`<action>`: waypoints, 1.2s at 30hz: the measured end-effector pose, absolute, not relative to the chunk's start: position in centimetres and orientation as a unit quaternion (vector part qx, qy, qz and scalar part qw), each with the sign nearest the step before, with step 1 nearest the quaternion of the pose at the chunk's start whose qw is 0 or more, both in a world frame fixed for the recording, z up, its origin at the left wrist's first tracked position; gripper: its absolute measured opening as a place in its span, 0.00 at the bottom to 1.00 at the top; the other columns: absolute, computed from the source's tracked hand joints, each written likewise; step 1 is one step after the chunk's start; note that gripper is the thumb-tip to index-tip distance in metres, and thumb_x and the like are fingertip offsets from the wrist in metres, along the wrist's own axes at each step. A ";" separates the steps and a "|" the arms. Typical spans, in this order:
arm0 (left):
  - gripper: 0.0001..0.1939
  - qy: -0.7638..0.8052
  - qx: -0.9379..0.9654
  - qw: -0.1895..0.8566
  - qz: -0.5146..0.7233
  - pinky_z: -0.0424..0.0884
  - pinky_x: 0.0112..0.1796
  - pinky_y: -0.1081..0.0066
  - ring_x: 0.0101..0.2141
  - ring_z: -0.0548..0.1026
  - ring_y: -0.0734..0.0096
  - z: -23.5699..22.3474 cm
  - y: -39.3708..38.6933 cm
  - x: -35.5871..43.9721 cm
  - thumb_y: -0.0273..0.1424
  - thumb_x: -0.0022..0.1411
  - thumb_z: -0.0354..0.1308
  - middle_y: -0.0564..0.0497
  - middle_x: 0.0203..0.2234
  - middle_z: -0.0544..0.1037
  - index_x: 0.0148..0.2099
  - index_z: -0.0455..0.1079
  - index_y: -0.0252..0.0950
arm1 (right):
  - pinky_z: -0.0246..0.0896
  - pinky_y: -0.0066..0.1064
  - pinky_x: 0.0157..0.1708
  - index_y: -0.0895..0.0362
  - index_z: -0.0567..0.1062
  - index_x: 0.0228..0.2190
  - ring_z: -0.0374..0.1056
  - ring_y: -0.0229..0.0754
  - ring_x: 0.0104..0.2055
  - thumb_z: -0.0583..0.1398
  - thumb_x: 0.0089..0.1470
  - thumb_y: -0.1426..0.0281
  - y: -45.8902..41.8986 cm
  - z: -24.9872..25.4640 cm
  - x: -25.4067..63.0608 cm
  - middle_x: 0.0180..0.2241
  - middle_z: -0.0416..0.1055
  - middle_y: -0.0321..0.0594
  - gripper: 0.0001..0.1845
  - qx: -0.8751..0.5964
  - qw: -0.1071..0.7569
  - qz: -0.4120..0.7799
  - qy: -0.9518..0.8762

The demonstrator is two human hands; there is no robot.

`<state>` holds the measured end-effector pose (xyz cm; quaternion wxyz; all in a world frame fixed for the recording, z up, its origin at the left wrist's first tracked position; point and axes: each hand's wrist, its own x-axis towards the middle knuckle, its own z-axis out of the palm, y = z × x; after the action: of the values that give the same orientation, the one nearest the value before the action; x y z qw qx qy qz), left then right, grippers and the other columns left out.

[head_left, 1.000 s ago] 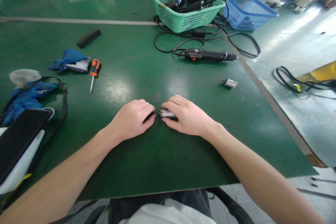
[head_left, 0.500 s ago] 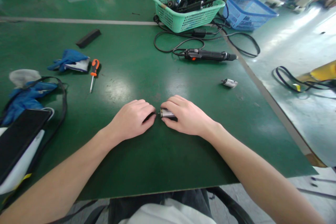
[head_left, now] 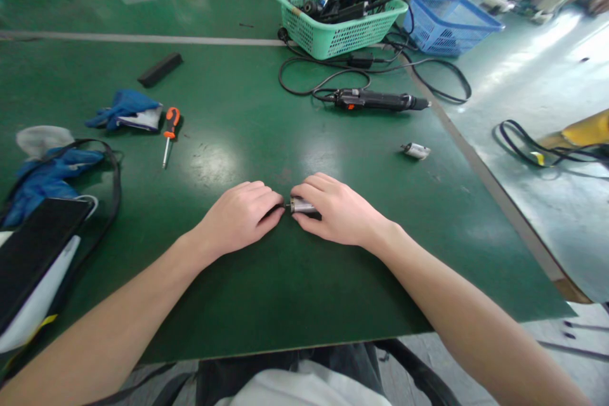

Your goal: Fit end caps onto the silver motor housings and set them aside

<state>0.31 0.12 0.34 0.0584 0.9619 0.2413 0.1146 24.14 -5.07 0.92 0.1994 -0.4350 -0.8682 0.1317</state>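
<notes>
One silver cylinder (head_left: pixel 301 205) lies in the grip of the right hand (head_left: pixel 333 208), thumb on its near side and fingers over its far side, with one end showing toward the left hand (head_left: pixel 245 212). One thin pin (head_left: pixel 288 205) stands out from that end, close to the left fingertips. The left hand's grip is curled, thumb near the fingers, with a dark sliver between them; whether that is a held part or shadow, I cannot tell. Both hands rest at the green surface (head_left: pixel 295 292). Beyond the right grip and to its right lies one second cylinder (head_left: pixel 417 151), well apart; farther beyond is one black power driver (head_left: pixel 375 100) with its cable. Past that stand two baskets, one green (head_left: pixel 340 41) holding tangled cables and tools, one blue (head_left: pixel 442 38) just beside it. Left of the left grip and farther out are one orange-and-black screwdriver (head_left: pixel 170 127), two blue cloth bundles (head_left: pixel 124 106), one black bar (head_left: pixel 160 70) and, nearer the body, one black phone (head_left: pixel 40 254).
</notes>
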 end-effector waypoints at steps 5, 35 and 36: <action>0.12 0.242 0.962 0.058 0.115 0.68 0.38 0.66 0.34 0.74 0.66 0.4 0.1 0.4 0.32 0.75 0.50 0.49 0.32 0.78 0.43 0.74 0.34 | 0.67 0.44 0.49 0.58 0.74 0.47 0.69 0.52 0.47 0.60 0.65 0.67 -5.1 1.0 24.1 0.42 0.75 0.47 0.11 -0.435 0.201 0.135 -0.868; 0.19 0.240 0.961 0.080 0.112 0.69 0.40 0.65 0.35 0.75 0.65 0.4 0.2 0.3 0.42 0.76 0.52 0.49 0.32 0.78 0.40 0.75 0.35 | 0.67 0.44 0.45 0.54 0.77 0.45 0.66 0.54 0.46 0.57 0.66 0.76 -5.0 2.4 25.3 0.42 0.71 0.50 0.11 -0.481 0.119 0.030 -0.868; 0.18 0.242 0.960 0.083 0.110 0.70 0.40 0.64 0.35 0.75 0.64 0.5 0.2 0.3 0.41 0.76 0.52 0.49 0.32 0.78 0.41 0.75 0.34 | 0.67 0.44 0.43 0.55 0.77 0.45 0.65 0.55 0.45 0.57 0.65 0.77 -4.7 2.3 26.2 0.41 0.71 0.51 0.11 -0.511 0.116 0.018 -0.851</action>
<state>0.32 0.22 0.46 0.0826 0.9604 0.2423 0.1097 26.16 -4.70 2.32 0.1156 -0.5112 -0.8515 0.0181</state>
